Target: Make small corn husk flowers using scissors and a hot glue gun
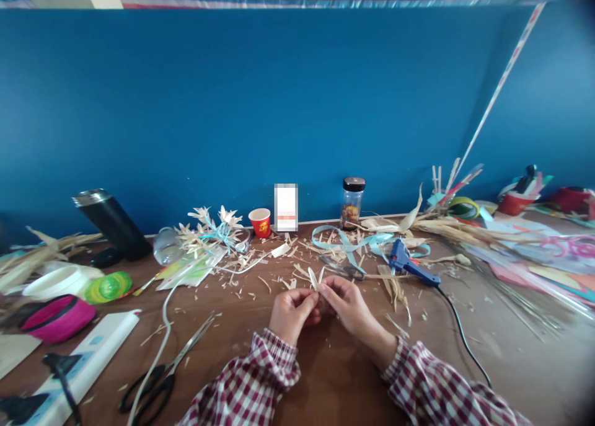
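Observation:
Over the middle of the brown table, my left hand and my right hand meet, fingertips pinched together. Between them they hold a small piece of pale husk petals, whose pointed tips stick up above the fingers. Its lower end is hidden by the thumbs and fingers. Beyond my hands, a grey pair of scissors lies among husk scraps. To the right is a blue glue gun on its side. Scissors with black handles lie at the lower left, apart from my left hand.
A bunch of husk flowers, a red paper cup and a black-lidded jar line the blue partition. A power strip and white cord occupy the left. Dried husks and coloured paper spread right.

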Demonstrator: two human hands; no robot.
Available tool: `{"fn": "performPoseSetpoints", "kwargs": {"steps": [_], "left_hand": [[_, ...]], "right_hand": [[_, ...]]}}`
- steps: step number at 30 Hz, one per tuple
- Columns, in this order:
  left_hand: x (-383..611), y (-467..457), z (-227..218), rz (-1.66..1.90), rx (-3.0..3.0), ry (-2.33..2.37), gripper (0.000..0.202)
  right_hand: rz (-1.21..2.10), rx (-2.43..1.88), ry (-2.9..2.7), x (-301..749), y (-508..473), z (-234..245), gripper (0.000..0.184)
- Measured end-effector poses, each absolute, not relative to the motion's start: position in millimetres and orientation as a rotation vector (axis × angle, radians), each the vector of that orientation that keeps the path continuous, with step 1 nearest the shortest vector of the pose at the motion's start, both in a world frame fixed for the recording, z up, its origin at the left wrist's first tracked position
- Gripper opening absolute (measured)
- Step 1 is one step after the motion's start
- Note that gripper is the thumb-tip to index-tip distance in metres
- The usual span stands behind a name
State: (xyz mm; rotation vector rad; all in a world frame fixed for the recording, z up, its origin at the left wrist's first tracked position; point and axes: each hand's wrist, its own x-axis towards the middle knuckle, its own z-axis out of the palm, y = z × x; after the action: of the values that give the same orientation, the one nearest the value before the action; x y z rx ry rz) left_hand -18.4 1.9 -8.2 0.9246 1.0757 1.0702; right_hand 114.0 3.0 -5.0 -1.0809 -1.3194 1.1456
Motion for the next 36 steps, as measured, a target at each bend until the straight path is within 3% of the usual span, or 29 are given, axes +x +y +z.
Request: {"fn": "performPoseSetpoints", "kwargs": {"steps": [16, 36], "left_hand": [[-19.6, 2.0, -8.0, 1.146, 0.951, 1.146, 0.025], [-21.7, 3.4, -1.3, 1.283, 1.077, 1.141, 0.017]], "right_hand": [[1.302, -1.041, -1.196, 109.9, 1.7, -8.8, 0.026], [1.145, -1.073, -1.262, 124.8, 9.5, -3.4, 0.030]]}}
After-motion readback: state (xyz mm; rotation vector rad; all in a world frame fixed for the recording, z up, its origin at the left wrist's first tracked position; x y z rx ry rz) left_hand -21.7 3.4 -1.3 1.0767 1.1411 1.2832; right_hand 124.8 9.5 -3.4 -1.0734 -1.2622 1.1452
